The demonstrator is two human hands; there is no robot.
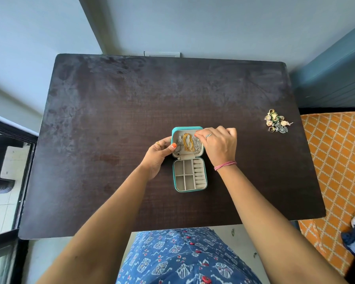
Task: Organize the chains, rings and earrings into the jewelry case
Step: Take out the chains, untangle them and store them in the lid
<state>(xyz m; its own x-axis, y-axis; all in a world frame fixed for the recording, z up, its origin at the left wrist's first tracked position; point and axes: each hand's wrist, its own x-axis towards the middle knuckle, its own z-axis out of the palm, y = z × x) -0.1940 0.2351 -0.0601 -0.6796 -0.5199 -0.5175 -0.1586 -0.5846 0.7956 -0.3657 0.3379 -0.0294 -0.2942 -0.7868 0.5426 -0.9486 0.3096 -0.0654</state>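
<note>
At the table's (111, 119) middle I see the open jewelry case (189, 175), tray nearest me. My left hand (158, 154) grips the lid's left rim; my right hand (217, 144) pinches the silver chain (197, 143) beside the gold chain (187, 142). Rings and earrings (276, 121) lie near the right edge.

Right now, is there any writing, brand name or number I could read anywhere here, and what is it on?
None: no readable text anywhere.
The open teal zip-up jewelry case shows no brand or label.
The blue patterned printed garment carries only motifs, no letters.
The white wall plate behind the table is too blurred to tell.
</note>
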